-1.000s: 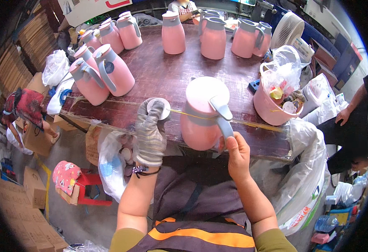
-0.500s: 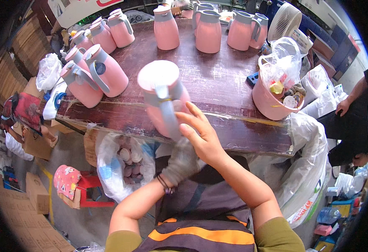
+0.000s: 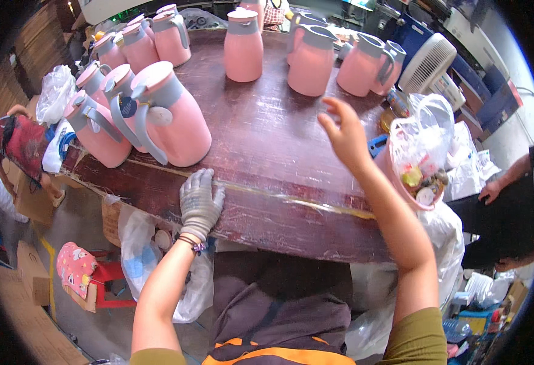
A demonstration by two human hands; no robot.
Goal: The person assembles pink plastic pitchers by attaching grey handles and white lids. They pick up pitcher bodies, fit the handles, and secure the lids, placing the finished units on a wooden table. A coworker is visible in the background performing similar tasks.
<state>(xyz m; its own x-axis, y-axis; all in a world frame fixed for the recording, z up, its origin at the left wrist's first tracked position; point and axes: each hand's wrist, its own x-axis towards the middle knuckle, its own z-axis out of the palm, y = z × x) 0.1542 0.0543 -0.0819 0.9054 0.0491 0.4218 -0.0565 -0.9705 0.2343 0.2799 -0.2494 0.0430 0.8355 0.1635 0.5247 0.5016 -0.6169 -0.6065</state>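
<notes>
My left hand (image 3: 201, 205), in a grey glove, lies flat near the table's front edge with its fingers stretched out and nothing in it. Just beyond it stands a pink thermos jug (image 3: 180, 125) with a grey handle and collar and a pale lid, the nearest of a group at the left. My bare right hand (image 3: 345, 135) hovers above the table, fingers apart and holding nothing. Past its fingertips, towards the back right, are pink jugs with open grey tops, among them one jug (image 3: 311, 66) and another jug (image 3: 357, 68). A lidded jug (image 3: 243, 52) stands alone at the back middle.
At the right edge of the dark red table (image 3: 267, 152) is a pink bucket (image 3: 395, 176) filled with plastic bags and scraps. A white fan (image 3: 428, 64) stands behind it. A person (image 3: 504, 201) is at the right; a red stool (image 3: 112, 283) is at the lower left.
The jug that was in my hands now stands with the left group, released. My right hand has moved up and right, towards the open-topped jugs; my left hand has come down flat on the table.
</notes>
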